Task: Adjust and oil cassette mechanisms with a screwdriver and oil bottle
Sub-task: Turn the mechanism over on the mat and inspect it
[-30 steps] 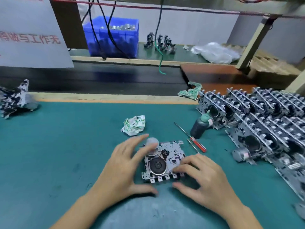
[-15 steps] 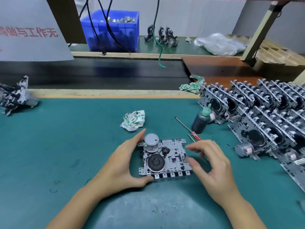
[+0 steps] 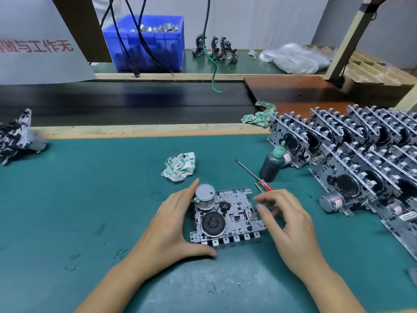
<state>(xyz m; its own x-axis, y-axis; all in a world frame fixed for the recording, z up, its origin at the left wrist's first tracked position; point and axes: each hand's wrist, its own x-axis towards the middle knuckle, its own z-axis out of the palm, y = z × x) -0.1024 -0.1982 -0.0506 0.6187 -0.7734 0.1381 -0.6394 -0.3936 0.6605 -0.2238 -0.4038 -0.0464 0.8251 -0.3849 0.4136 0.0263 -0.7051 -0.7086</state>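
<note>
Cassette mechanism [image 3: 226, 216] lies flat on the green table [image 3: 90, 199], near its front edge, motor can up. My left hand [image 3: 168, 230] cups its left side, straight fingers [image 3: 191, 190] against the motor, thumb along the near edge. My right hand [image 3: 287, 224] hovers beside the right edge, fingers loosely curled and holding nothing. I'd brace firmly left, then reach back for the screwdriver [image 3: 257, 178] just behind, 1 tool first; the oil bottle [image 3: 272, 164] stands upright beyond.
</note>
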